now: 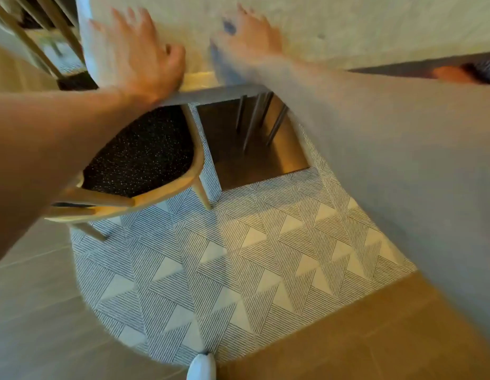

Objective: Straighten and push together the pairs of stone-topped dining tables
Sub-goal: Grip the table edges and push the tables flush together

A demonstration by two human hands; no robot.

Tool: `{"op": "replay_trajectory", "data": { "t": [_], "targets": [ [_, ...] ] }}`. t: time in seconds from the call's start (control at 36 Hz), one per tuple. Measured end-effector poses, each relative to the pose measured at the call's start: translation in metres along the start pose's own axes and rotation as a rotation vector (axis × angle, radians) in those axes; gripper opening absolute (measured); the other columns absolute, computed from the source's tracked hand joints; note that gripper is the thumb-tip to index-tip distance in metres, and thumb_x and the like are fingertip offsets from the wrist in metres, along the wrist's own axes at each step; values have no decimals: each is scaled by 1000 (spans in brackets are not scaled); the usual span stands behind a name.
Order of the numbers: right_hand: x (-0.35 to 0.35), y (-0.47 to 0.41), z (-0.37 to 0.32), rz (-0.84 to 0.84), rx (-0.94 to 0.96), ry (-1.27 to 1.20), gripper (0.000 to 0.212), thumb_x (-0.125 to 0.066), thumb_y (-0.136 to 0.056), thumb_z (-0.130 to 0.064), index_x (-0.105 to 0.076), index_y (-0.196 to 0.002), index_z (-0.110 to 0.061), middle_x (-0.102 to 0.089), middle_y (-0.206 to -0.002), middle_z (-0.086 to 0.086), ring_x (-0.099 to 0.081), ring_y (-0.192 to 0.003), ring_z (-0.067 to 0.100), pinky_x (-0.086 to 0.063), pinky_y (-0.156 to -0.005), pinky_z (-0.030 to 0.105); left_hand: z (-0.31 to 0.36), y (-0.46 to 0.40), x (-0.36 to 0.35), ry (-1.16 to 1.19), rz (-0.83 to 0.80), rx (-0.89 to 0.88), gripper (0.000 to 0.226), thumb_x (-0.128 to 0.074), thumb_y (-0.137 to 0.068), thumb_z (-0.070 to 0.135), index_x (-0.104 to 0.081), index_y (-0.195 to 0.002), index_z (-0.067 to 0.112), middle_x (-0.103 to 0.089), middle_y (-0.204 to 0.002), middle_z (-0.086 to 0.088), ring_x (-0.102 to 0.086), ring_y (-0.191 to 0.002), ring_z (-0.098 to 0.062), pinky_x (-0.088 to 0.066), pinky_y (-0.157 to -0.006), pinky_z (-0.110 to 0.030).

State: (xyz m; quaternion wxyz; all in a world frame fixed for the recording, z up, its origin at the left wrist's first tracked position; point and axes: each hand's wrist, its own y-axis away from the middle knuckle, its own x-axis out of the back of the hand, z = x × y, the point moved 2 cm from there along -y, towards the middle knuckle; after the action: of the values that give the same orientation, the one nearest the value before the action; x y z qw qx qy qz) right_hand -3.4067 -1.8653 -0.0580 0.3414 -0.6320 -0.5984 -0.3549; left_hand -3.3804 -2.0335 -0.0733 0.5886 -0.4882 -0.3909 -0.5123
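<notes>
At twelve o'clock, along the top of the view, lies the pale stone surface (348, 26) of one dining table. Both grips rest flat on it near its front edge: the left hand (139, 53) and the blurred right hand (249, 39), fingers spread, clasping nothing. A speckled-seat chair (139, 157) sits at nine o'clock, tucked partly beneath. No partner table or seam shows, so I judge the pushing is under way, with alignment unconfirmed.
</notes>
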Motion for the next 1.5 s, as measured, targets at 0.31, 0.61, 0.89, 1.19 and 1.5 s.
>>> {"op": "replay_trajectory", "data": {
  "t": [0.31,0.61,0.89,1.19,1.5],
  "targets": [
    [201,76,97,-13,-483,-880,23,-54,-99,-26,-70,-106,-10,-72,-116,15,-68,-106,26,-52,-96,40,42,-48,133,577,-611,278,35,-59,-99,30,-64,-122,4,-68,-112,-21,-66,-92,-36,-56,-83,-46],
    [395,36,134,-70,-323,-1074,27,-49,-100,-22,-69,-96,-5,-73,-91,14,-70,-73,20,-56,-64,26,334,-65,186,1159,-534,87,25,-47,-104,22,-69,-106,10,-75,-98,-16,-74,-86,-31,-61,-70,-37],
    [451,-1,240,-151,-415,-1068,27,-51,-99,-23,-71,-98,-5,-75,-87,10,-71,-73,19,-56,-65,28,480,-89,134,1330,-543,225,24,-47,-102,18,-70,-102,10,-74,-99,-15,-73,-80,-24,-59,-69,-38],
    [479,-152,363,-49,-451,-1276,27,-50,-98,-21,-70,-103,-3,-76,-98,17,-72,-83,25,-55,-75,34,609,-238,26,1381,-475,424,26,-47,-98,19,-67,-105,5,-71,-102,-16,-68,-86,-26,-56,-77,-40],
    [512,-291,461,-160,-581,-1256,20,-50,-96,-15,-68,-92,-6,-72,-92,15,-66,-72,23,-52,-66,30,657,-322,-37,1367,-374,733,23,-49,-98,21,-65,-104,6,-67,-101,-14,-63,-90,-27,-52,-81,-41]
  ]
}}
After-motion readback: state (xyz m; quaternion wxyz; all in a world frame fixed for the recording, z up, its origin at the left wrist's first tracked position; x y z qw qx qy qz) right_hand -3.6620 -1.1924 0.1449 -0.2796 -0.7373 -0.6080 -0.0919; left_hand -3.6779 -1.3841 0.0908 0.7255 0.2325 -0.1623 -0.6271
